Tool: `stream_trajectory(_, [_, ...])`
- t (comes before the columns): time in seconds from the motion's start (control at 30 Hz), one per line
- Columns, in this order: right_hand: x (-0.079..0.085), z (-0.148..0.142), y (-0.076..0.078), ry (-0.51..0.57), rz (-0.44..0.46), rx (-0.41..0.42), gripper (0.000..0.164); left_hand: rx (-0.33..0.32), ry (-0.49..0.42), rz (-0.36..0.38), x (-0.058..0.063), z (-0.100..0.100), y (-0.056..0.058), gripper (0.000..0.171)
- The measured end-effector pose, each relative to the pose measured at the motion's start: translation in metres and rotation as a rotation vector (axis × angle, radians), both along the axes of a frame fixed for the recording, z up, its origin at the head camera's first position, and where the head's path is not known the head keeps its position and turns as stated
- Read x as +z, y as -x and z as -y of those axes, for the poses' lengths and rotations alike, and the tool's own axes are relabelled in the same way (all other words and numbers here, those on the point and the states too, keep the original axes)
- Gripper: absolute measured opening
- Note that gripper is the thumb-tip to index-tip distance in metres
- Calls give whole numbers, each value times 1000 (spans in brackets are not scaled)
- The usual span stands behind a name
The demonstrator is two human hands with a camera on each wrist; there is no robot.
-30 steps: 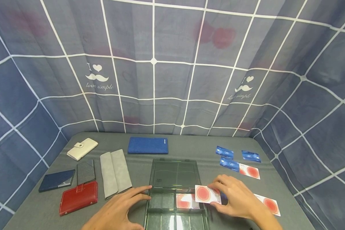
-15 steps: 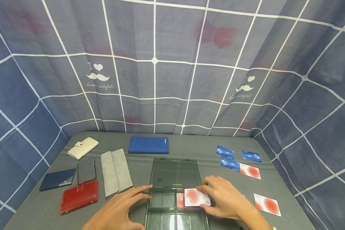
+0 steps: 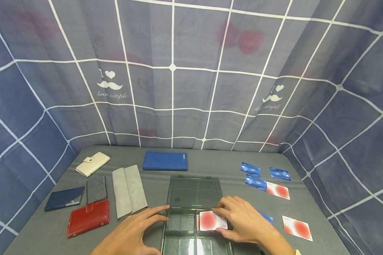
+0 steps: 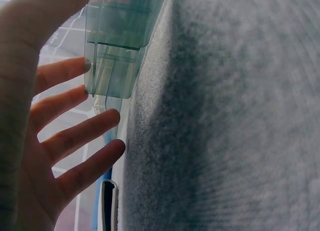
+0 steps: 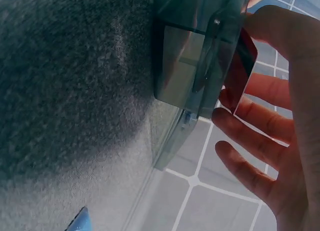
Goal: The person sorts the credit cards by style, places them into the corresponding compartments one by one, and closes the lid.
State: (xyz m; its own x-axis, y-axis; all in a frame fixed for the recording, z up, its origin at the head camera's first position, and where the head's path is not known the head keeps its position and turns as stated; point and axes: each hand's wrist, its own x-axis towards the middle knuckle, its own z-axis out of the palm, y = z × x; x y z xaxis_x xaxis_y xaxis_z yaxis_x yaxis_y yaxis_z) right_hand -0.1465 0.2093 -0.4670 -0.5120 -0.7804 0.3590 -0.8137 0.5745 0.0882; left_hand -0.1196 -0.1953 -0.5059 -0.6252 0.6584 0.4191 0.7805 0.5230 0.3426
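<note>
R hand [image 3: 242, 220] pinches red/white card [image 3: 209, 220] over box [image 3: 180, 221], L hand [image 3: 135, 226] spread w/ fingertips [image 3: 167, 207] on its side; 1 card [image 3: 198, 224] in, other cards [image 3: 298, 228] left out.

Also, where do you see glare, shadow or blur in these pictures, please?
Head view: white glare streaks inside the box; left wrist view: dark shadow on the cloth beside the box, weave soft toward the right; right wrist view: cloth darker above, paler below.

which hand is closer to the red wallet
Left. The left hand is just right of the red wallet, by the box's left edge; the right hand is beyond, pinching a card over the box.
</note>
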Motion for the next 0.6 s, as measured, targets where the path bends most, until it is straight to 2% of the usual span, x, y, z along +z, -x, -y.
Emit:
stream_trajectory(0.4, [-6,7,4,26,-47,77,42,17,10,40,0,-1,-2,80])
stream_trajectory(0.6, [-8,8,6,54,-26,104,42,25,19,45,1,-1,-3,80])
